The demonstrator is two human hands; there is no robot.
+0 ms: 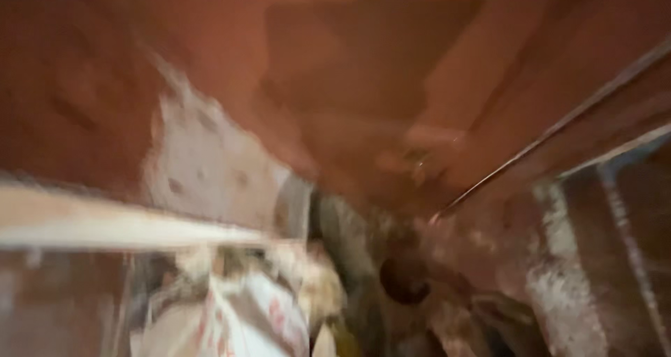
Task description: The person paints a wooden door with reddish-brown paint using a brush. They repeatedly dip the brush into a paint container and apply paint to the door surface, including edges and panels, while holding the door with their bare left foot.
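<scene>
No hand showed, left or right, so their grip couldn't be told. Motion blur smeared everything. Nearest below lay a white woven sack with red print (237, 322), perhaps torn open. Outward: a pale wooden plank (105, 224), a reddish plastered wall with a white patch (203, 161), and a thin metal rod (559, 130) crossing right.

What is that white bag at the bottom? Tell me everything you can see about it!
The white bag sits at the bottom edge of the blurry picture, left of the middle. It looks like a soft sack, crumpled and bulging, with red markings on its front that are too smeared to make out. Its top looks bunched, with pale crumbly stuff around it. A pale plank runs across just above it, and a reddish-brown wall rises behind. No hand touches it; whether it is full cannot be told.
</scene>
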